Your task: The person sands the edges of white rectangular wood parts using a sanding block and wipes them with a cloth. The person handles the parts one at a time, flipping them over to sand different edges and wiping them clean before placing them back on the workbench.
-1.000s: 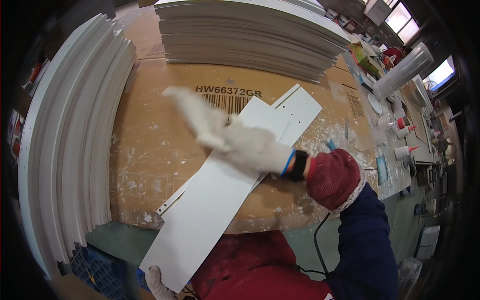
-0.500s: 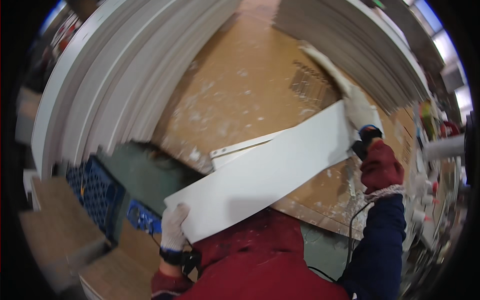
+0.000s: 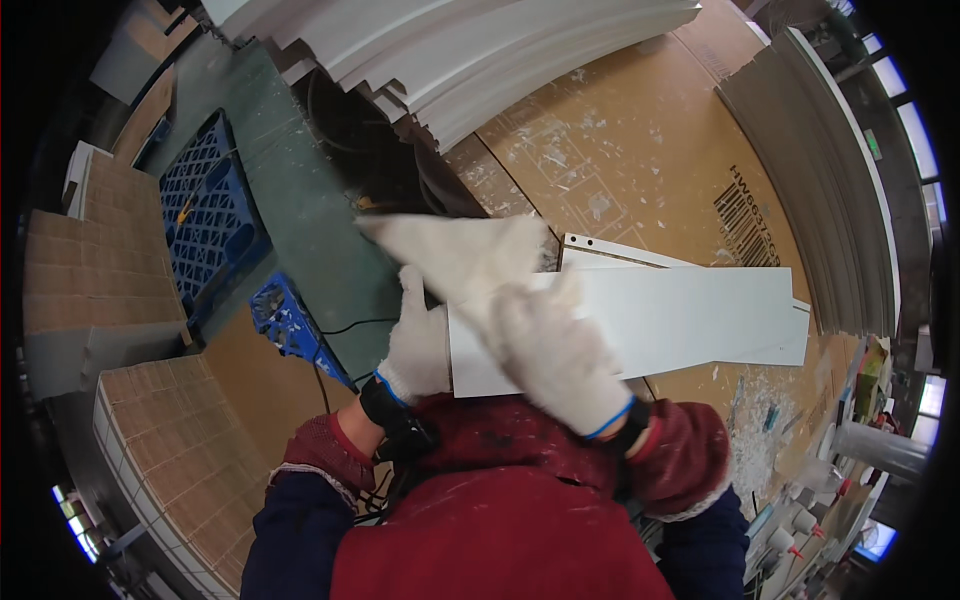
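Note:
A long flat white panel (image 3: 690, 315) lies across in front of me, one end near my body's left side. My gloved left hand (image 3: 415, 345) grips its left end, thumb pointing up along the edge. My gloved right hand (image 3: 560, 365) is closed on an off-white cloth (image 3: 455, 255) over the panel's left part. The cloth is blurred by motion and sticks out past the panel's left end. Beneath the panel, a second white piece (image 3: 615, 252) with small holes near one end shows partly.
A cardboard sheet (image 3: 640, 130) speckled with white bits covers the work surface. Stacked white panels (image 3: 480, 60) stand at the far side, and another stack (image 3: 810, 180) at the right. A blue plastic crate (image 3: 215, 215) and brown stacked boards (image 3: 180, 470) are at the left. Bottles (image 3: 805, 520) stand lower right.
My right hand has swept the cloth from the panel's far right end to its left part. My left hand stays at the left end. The view has turned, and the panel lies more level.

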A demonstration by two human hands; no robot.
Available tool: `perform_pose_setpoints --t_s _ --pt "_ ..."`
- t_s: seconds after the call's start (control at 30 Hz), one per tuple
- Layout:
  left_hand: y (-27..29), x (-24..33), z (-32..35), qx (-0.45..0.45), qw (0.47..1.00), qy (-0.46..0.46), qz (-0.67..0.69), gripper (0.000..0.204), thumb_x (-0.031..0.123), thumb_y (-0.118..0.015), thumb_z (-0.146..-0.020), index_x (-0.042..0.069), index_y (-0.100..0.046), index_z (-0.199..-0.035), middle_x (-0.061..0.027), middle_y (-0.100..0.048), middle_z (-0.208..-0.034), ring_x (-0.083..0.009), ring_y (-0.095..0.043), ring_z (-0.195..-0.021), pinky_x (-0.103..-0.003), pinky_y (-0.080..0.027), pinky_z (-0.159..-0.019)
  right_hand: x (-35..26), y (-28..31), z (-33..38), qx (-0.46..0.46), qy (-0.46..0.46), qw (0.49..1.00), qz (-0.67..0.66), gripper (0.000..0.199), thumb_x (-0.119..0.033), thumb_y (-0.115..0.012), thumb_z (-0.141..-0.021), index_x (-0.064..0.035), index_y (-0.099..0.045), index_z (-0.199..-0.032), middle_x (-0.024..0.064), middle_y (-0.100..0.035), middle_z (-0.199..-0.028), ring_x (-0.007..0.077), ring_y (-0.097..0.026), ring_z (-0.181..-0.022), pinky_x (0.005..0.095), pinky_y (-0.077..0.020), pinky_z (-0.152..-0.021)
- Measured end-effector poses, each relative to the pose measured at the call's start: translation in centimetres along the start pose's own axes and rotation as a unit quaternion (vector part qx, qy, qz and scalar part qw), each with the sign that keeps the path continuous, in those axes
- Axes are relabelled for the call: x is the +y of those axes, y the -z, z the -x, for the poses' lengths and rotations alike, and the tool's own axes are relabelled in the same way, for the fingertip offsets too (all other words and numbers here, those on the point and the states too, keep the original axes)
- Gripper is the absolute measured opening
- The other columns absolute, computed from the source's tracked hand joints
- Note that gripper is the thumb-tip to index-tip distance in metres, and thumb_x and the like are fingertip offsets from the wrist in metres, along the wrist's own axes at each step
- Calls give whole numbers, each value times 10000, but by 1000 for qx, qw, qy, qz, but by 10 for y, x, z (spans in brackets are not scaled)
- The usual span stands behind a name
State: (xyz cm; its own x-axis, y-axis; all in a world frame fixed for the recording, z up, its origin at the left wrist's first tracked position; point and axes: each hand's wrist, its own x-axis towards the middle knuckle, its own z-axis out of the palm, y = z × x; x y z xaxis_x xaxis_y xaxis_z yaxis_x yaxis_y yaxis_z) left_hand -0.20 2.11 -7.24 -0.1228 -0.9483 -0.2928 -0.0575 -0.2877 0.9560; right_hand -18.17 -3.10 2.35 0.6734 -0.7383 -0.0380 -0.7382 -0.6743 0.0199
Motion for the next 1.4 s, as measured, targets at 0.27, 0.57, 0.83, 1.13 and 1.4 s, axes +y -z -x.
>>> perform_pose_setpoints --t_s 0.27,0.57,0.83,1.13,1.4 --pt "26 73 6 -117 984 6 -134 435 315 -468 -983 51 -442 -1327 -127 -553 -1181 -235 -545 -1025 -403 -420 -948 -21 29 6 -28 196 854 -481 339 -240 -625 -909 -54 -539 -1179 85 -616 -881 189 -607 -693 327 -501 -657" --pt "2 21 -1 0 826 -250 -505 468 261 -497 -862 140 -553 -1310 -114 -596 -1179 -355 -482 -1110 -630 -113 -1008 117 7 11 51 -259 964 -38 237 -248 -505 -955 -43 -572 -1053 187 -607 -972 358 -603 -823 473 -478 -739" --pt "4 17 3 22 798 -200 -568 456 319 -503 -894 115 -532 -1301 -96 -592 -1206 -285 -484 -1144 -618 -186 -954 -30 6 -42 -39 18 993 -107 172 -208 -556 -903 -68 -524 -998 144 -587 -860 351 -624 -722 447 -532 -617" --pt "15 40 11 -37 846 -205 -491 410 142 -577 -813 98 -581 -1221 -111 -599 -1062 -351 -497 -953 -459 -381 -918 43 38 4 -26 -148 755 -639 336 -121 -529 -955 -17 -499 -1273 122 -649 -997 201 -659 -802 296 -539 -680" --pt "-1 19 5 -87 992 14 95 475 248 -576 -903 -34 -502 -1278 -169 -605 -1185 -317 -605 -1036 -359 -491 -882 216 50 100 229 -354 766 -485 406 -205 -532 -991 13 -495 -1332 85 -593 -1231 160 -552 -1114 294 -428 -973"
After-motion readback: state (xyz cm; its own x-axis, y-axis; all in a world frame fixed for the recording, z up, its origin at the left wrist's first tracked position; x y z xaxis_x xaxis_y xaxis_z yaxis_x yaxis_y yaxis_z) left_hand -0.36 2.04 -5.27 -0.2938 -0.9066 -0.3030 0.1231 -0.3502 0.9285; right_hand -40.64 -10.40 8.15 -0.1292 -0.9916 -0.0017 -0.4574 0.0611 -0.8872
